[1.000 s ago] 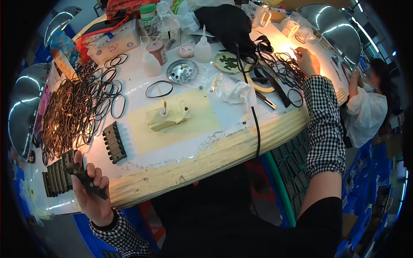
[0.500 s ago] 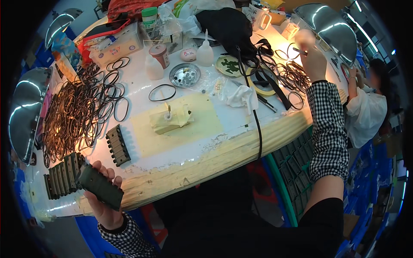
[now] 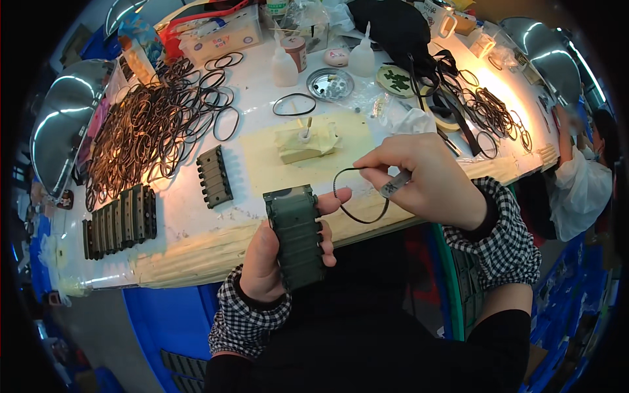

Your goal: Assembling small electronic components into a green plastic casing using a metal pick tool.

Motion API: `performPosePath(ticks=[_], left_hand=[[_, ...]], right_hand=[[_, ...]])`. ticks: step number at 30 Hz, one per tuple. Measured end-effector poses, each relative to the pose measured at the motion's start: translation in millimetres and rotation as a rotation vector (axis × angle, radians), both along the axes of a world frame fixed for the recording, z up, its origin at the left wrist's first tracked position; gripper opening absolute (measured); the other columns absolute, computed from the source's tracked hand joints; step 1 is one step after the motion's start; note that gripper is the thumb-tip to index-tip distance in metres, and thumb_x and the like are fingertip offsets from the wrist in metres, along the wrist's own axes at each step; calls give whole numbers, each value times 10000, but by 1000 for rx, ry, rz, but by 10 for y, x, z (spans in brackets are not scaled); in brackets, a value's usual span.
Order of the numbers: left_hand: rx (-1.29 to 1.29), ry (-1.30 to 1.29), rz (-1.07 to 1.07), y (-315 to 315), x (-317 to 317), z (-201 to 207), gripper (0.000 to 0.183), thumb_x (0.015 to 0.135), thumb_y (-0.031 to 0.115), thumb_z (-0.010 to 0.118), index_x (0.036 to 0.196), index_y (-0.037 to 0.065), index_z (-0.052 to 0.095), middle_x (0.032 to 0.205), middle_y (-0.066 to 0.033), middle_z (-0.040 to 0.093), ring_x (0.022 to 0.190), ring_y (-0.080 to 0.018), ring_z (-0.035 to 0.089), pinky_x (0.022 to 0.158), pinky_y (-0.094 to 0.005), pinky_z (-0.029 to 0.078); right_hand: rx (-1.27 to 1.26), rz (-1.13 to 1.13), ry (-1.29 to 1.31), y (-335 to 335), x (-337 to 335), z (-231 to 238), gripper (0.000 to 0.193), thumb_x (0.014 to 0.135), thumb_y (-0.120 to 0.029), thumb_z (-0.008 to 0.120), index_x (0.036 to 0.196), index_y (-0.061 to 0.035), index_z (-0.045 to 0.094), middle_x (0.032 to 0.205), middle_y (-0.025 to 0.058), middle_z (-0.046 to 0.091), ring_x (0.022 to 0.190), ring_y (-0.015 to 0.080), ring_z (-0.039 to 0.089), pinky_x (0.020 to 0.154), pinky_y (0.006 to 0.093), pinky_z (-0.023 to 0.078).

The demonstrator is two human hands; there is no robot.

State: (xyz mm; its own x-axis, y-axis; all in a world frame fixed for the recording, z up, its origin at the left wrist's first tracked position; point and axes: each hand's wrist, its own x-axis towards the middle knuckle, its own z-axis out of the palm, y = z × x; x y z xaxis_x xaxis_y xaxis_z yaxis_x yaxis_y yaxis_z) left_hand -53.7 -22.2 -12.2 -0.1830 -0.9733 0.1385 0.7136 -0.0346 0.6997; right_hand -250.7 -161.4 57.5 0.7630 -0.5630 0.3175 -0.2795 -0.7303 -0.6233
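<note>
My left hand grips a dark green ribbed plastic block held upright in front of the table edge. To the right of it, my right hand pinches a thin black loop with a toothed-looking edge. The loop hangs beside the block, close to my left fingertips; whether it touches them I cannot tell. A small grey piece shows at my right fingers, its kind unclear. On the table lie a similar ribbed strip and a row of ribbed green pieces.
A large heap of dark loops covers the table's left; a smaller heap lies right. Behind my hands stand a taped block with a short peg, a metal dish and white squeeze bottles. Another person is at far right.
My right hand has come from the right-hand loop heap to the middle, with a black loop in its pinch. My left hand has brought the block rightward and turned it upright. The view has shifted.
</note>
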Motion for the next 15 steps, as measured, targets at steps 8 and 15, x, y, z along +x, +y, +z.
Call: performPosePath(ticks=[8,15], left_hand=[[24,301,76,112,145,-121,860,935,668,332,1365,-75,382,1367,-218,415,863,-132,478,746,-272,504],[16,259,56,156,159,-160,905,913,688,368,1364,-97,365,1370,-239,411,860,-132,485,695,-265,525]], right_hand=[[760,180,-112,45,175,-199,213,938,-128,595,1054,23,691,767,9,676,686,51,565,582,213,420],[841,157,-106,31,167,-216,264,960,-204,575,1097,-8,686,752,-13,644,624,23,463,541,192,354]])
